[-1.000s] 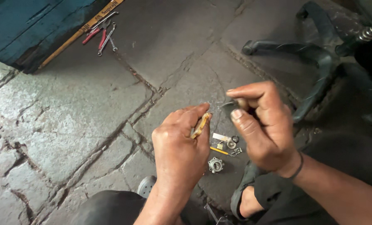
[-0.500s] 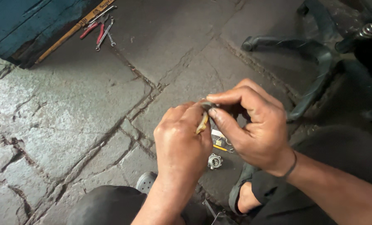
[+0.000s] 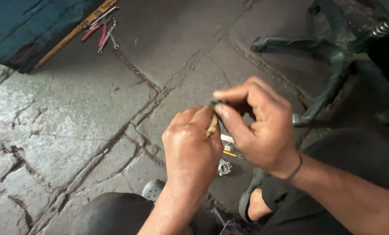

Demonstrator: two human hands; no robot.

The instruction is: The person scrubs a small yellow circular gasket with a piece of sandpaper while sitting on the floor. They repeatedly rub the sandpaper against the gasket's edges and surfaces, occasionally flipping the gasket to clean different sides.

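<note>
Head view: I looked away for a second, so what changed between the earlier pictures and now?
The right hand moved left to meet the left hand; its fingertips now pinch a small dark part right at the top of the tan piece, where a second ago a gap lay between them. The left hand kept its grip on the tan piece. The round metal fitting, the small parts on the stone floor and the wrenches stayed put.

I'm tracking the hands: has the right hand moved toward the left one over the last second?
Yes. The right hand has closed in leftward, away from the chair base, and now meets the left hand at the brass piece.
</note>
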